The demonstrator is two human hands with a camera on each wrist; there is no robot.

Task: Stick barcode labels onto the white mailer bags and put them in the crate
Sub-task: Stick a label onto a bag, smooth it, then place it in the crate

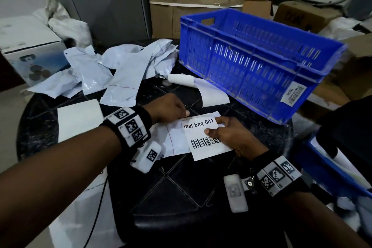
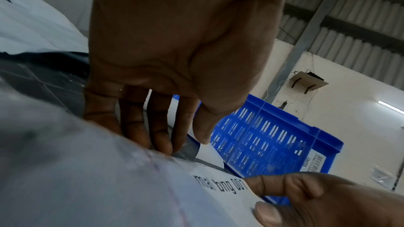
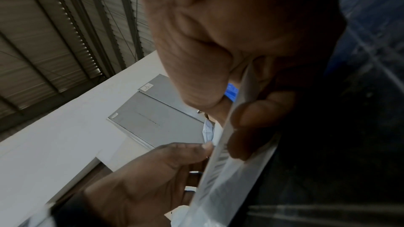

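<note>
A white barcode label (image 1: 201,137) printed "mal bng 001" lies over a white mailer bag (image 1: 175,141) on the black table (image 1: 181,183). My right hand (image 1: 227,135) pinches the label's right edge, thumb on top and fingers under it. My left hand (image 1: 173,108) has its fingers curled down at the label's far left corner, thumb at the top edge, pinching it. In the left wrist view the label (image 2: 220,184) lies on the bag (image 2: 87,170). In the right wrist view the label (image 3: 220,158) shows edge-on. The blue crate (image 1: 251,62) stands at the back right.
A heap of white mailer bags (image 1: 112,70) lies at the back left. A curled backing sheet (image 1: 201,88) sits between my hands and the crate. A white sheet (image 1: 78,119) lies on the left. Cardboard boxes (image 1: 191,2) stand behind. Another blue bin (image 1: 332,175) is at right.
</note>
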